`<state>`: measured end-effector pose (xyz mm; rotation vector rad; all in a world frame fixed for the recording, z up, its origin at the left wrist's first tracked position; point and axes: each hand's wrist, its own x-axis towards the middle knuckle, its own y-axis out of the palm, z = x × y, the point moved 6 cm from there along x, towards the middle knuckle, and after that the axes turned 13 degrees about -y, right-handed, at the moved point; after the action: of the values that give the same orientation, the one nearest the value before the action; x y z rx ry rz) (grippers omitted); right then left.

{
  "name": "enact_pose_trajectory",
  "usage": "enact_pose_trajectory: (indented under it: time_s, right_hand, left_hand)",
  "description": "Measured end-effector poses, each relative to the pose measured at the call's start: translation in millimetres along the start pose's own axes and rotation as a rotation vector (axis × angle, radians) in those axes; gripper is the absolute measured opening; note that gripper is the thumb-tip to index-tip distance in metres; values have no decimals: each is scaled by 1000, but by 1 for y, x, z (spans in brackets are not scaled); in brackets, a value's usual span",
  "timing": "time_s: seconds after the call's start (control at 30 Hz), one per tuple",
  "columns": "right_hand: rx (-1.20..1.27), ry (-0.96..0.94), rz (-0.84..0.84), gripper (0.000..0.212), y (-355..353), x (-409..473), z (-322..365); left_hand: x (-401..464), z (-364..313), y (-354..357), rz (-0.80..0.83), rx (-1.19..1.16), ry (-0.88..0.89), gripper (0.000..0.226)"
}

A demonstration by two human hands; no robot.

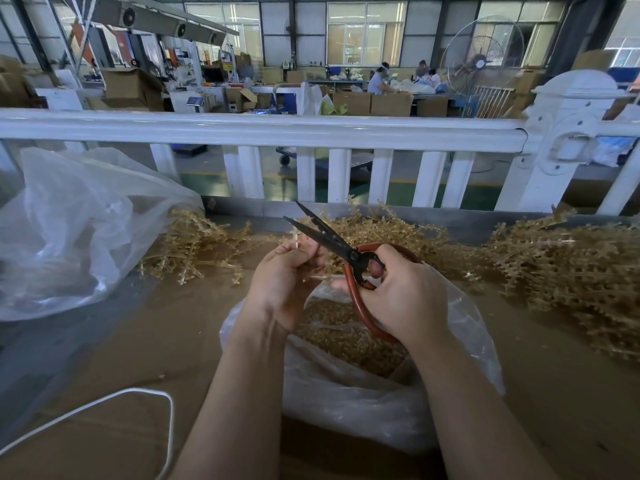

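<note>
I get daylight from the tall windows (366, 32) on the far wall, bright and slightly washed out. It lays a glare streak along the white railing (263, 128) and a pale sheen on the clear plastic bag (69, 230). The cardboard tabletop (121, 341) is softly lit, with faint shadows. The scissors (332, 242), left hand (280, 285) and right hand (405, 292) read sharp. The sprig (298, 242) is too small to resolve. The wide lens bows the railing and softens the twig pile (571, 271) at the edge.
</note>
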<state>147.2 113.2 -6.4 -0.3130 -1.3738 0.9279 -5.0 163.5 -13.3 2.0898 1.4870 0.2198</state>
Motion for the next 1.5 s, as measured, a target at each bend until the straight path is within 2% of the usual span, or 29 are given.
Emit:
enact_pose_trajectory:
  time_s: [0.37, 0.5, 0.63, 0.77, 0.9, 1.0, 1.2, 1.4, 1.5]
  right_hand:
    - [59, -16, 20, 74, 0, 1, 1]
    - [53, -10, 29, 65, 2, 1, 0]
    - [8, 11, 52, 71, 4, 0, -3]
    - [-33, 21, 78, 48, 5, 1, -5]
    - [-31, 53, 120, 46, 7, 0, -7]
    - [-29, 37, 91, 37, 4, 0, -5]
    - [-15, 38, 75, 38, 3, 0, -3]
    - [-26, 32, 67, 36, 4, 0, -5]
    - [-37, 28, 68, 39, 5, 0, -6]
  left_hand:
    - [-2, -6, 0, -30, 92, 90, 21]
    - [-3, -9, -2, -74, 124, 144, 11]
    - [-4, -10, -3, -82, 210, 198, 17]
    - [-2, -9, -1, -69, 280, 230, 27]
    - [1, -6, 0, -62, 286, 238, 15]
    - [2, -7, -3, -114, 315, 279, 17]
    - [2, -10, -11, -204, 365, 321, 22]
    - [1, -10, -9, -157, 292, 321, 15]
    - [2, -10, -10, -124, 288, 314, 18]
